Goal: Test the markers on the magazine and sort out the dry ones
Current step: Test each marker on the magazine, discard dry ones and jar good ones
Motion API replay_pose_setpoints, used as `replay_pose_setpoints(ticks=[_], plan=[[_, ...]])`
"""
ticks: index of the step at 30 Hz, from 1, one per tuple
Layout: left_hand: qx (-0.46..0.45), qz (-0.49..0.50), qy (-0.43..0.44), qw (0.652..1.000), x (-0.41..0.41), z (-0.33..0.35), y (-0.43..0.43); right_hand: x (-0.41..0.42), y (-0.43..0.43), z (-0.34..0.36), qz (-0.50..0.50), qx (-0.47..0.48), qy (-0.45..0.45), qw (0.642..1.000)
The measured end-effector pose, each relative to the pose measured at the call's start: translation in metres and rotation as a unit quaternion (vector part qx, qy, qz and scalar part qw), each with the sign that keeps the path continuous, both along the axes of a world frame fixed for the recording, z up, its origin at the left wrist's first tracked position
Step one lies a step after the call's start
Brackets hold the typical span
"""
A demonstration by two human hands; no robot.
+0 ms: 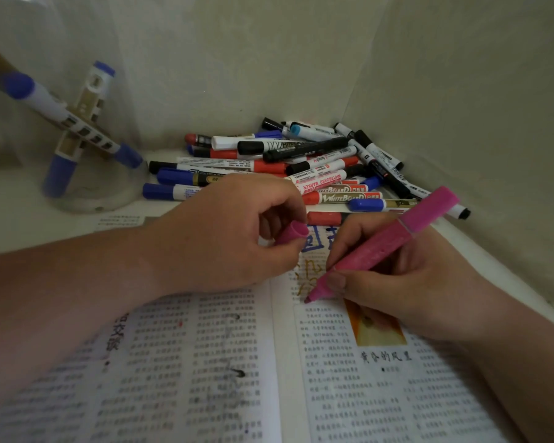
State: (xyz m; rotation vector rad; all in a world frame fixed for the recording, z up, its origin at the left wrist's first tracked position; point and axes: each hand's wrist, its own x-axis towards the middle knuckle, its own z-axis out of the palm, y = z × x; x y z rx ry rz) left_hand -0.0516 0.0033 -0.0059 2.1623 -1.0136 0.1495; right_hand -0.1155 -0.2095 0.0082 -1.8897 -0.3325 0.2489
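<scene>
White surface (20, 199), hemmed by pale walls (269, 59) meeting in a corner at upper right. Heaped in that corner: pile of markers (301, 161) with red, blue and black caps, lying crosswise over one another. At far left, clear glass jar (103, 203) holding several tilted blue-capped markers (80, 123). Spread open across the near surface: magazine (205, 362), densely printed, with stray ink dots on the left page and blue and yellowish scribbles (312, 251) at the top of the right page. Pink marker (384, 247) gripped in right hand (422, 292) — fingers and thumb curled round the barrel near the nib, barrel slanting up to the right, nib set against the right page just below the scribbles. Pink cap (291, 234) pinched between thumb and fingers of left hand (218, 235) — held over the top of the magazine near the fold, close beside the right hand.
</scene>
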Motion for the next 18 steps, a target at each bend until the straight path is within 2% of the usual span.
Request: replay_pose_setpoints(ticks=[6, 12, 18], plan=[[-0.016, 0.013, 0.050, 0.999, 0.0020, 0.0007, 0.0009, 0.0006, 0.0016, 0.0024, 0.008, 0.001, -0.011, 1.000], [-0.016, 0.026, 0.065, 0.997, 0.0023, 0.0003, -0.0006, 0.0008, 0.0017, 0.0019, -0.004, -0.033, -0.025, 0.999], [-0.008, 0.025, 0.066, 0.998, 0.0022, 0.0002, -0.0010, 0.0020, 0.0009, 0.0012, 0.011, -0.021, -0.021, 0.999]])
